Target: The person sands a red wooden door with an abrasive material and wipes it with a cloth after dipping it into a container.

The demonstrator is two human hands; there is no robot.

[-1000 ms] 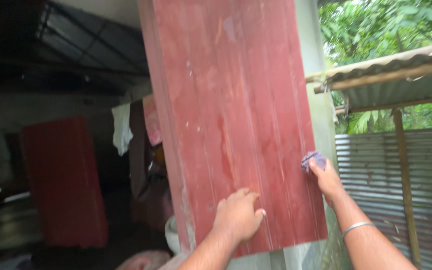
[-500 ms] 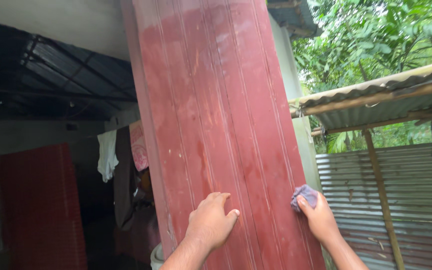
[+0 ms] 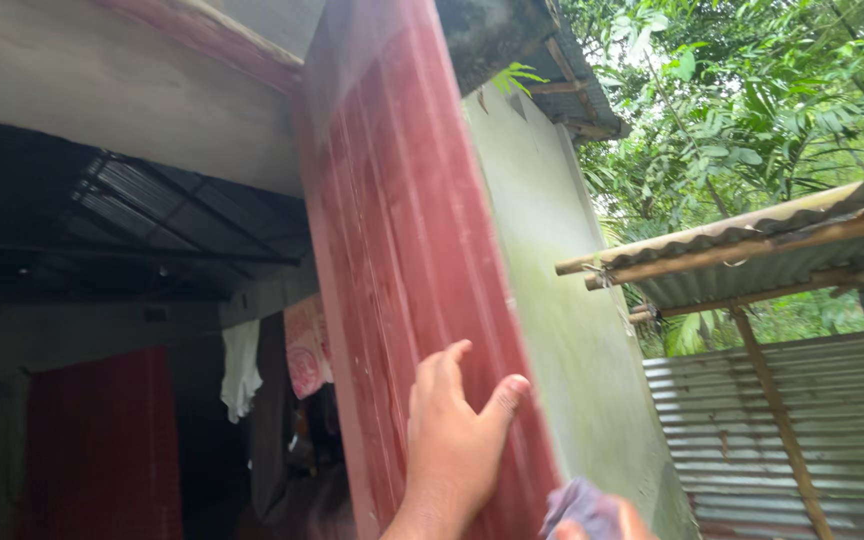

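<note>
Pressing my left hand (image 3: 452, 450), fingers apart, flat against the red panel (image 3: 402, 270); my right hand (image 3: 612, 525), mostly out of frame, holds a purple rag (image 3: 577, 508) at the panel's lower right edge. Beyond stand a green-stained wall (image 3: 552, 300) and a corrugated fence (image 3: 802, 430).

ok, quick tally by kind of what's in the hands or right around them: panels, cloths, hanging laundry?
Red ribbed panel, left hand flat on it: 1
Purple cloth at the bottom edge, by the right hand: 1
White garment hanging in the dark room behind: 1
Pink patterned cloth hanging beside it: 1
Total: 4
</note>
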